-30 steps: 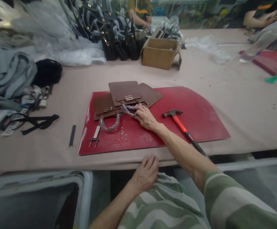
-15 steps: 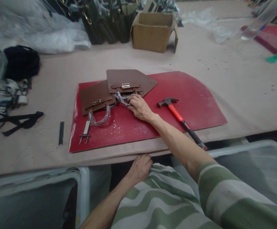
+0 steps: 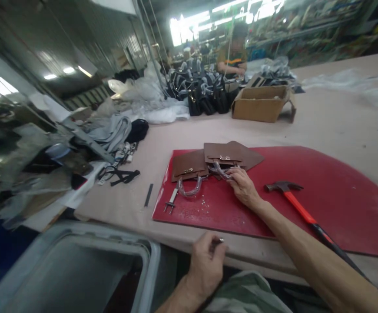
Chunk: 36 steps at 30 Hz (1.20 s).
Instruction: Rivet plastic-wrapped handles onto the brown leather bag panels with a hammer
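My right hand (image 3: 245, 188) is closed on the plastic-wrapped handle (image 3: 220, 170) of a brown bag panel (image 3: 213, 152) with a metal clasp. A second brown panel (image 3: 184, 164) lies left of it, partly under it, its looped handle (image 3: 190, 190) also in clear film. At the table's front edge my left hand (image 3: 207, 263) is raised, thumb and fingers pinched round a small shiny metal piece (image 3: 220, 240); most of that piece is hidden. Both panels rest on a red board (image 3: 247, 217). A claw hammer (image 3: 298, 204) lies right of my right hand.
A pronged tool (image 3: 172, 201) and a dark strip (image 3: 149, 194) lie at the left. Behind stand a cardboard box (image 3: 257, 104) and several black bags (image 3: 208, 98). A grey bin (image 3: 154, 250) stands below the front edge. Across the table sits another person (image 3: 231, 54).
The view has tilted up and swung left. My left hand has come up from my lap to the table edge, a small metal piece now showing. My right hand stays at the handle.
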Motion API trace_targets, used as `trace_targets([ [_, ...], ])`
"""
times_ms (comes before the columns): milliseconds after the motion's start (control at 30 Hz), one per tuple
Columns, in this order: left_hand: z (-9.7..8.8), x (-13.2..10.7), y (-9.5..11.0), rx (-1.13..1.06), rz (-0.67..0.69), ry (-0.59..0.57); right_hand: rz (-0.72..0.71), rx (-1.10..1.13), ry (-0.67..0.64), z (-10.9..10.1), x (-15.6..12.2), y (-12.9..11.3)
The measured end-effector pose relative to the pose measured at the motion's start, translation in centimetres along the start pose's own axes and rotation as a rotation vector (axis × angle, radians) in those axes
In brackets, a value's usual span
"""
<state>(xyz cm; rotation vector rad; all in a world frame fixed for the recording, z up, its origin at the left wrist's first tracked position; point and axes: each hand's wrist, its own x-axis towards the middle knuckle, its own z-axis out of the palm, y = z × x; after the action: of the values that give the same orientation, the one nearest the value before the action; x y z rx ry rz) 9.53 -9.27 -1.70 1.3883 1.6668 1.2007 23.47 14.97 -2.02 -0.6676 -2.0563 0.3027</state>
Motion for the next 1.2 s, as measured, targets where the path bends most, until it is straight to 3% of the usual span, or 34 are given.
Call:
trace_targets([
  [100, -5.3, 4.9, 0.0, 0.001, -0.091, 0.248, -0.026, -0.001, 0.036, -2.5, 0.2, -1.5],
  [167, -9.3, 8.2, -1.0, 0.138, -0.126, 0.356, -0.055, -0.020, 0.046, -4.7, -0.1, -2.8],
  [233, -13.2, 11.1, -2.3, 0.486, -0.207, 0.390, -0.102, -0.045, 0.067, -6.9, -0.8, -4.0],
  [300, -16.3, 13.2, -3.6, 0.639, -0.268, 0.424, -0.130, -0.076, 0.056, -8.7, -2.1, -5.0],
  [400, -18.3, 14.9, -4.9, 0.753, -0.328, 0.386, -0.149, -0.131, 0.023, -10.6, -5.1, -6.5],
  [600, -17.6, 14.8, -6.8, 0.858, -0.364, 0.183, -0.061, -0.106, -0.174, -10.3, -12.7, -11.0],
  [667, -17.7, 14.6, -7.3, 0.925, -0.351, 0.209, -0.010, -0.102, -0.268, -9.5, -14.5, -12.2],
  [767, -16.7, 13.7, -7.0, 0.980, -0.120, 0.348, 0.064, -0.095, -0.386, -8.3, -16.2, -13.4],
  [833, -14.8, 12.4, -5.9, 0.911, 0.137, 0.367, 0.098, -0.087, -0.442, -7.6, -16.8, -13.9],
  [900, -11.9, 11.0, -4.5, 0.792, 0.386, 0.306, 0.110, -0.088, -0.474, -7.3, -17.1, -14.3],
  [967, -8.7, 9.6, -3.3, 0.687, 0.546, 0.225, 0.120, -0.103, -0.469, -7.2, -17.1, -14.6],
  [1067, -4.7, 8.1, -2.6, 0.642, 0.634, 0.139, 0.142, -0.126, -0.482, -7.6, -16.7, -15.2],
  [1200, -2.1, 6.9, -3.3, 0.669, 0.623, 0.063, 0.124, -0.210, -0.463, -8.5, -15.0, -15.4],
])
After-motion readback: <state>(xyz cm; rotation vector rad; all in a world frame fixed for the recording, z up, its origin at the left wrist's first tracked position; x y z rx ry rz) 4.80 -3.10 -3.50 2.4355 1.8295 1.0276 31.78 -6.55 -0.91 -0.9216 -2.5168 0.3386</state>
